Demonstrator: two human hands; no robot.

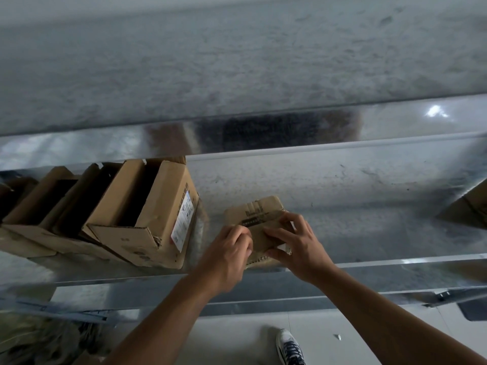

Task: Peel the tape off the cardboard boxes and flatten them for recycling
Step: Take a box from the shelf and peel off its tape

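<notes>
A small brown cardboard box (259, 209) with dark print and tape across its top sits on the shiny metal shelf (342, 206), near the front edge. My left hand (226, 256) has its fingers curled at the box's left side, pinching at the tape there. My right hand (297, 246) grips the box from the right, fingers curled over its top and thumb on the near side. Both hands hide the box's near half.
Several larger open cardboard boxes (142, 212) lie in a row on the shelf to the left, one with a white label. Another box corner (471, 206) shows at the right edge. A rough grey wall rises behind. A shoe (290, 346) stands on the pale floor below.
</notes>
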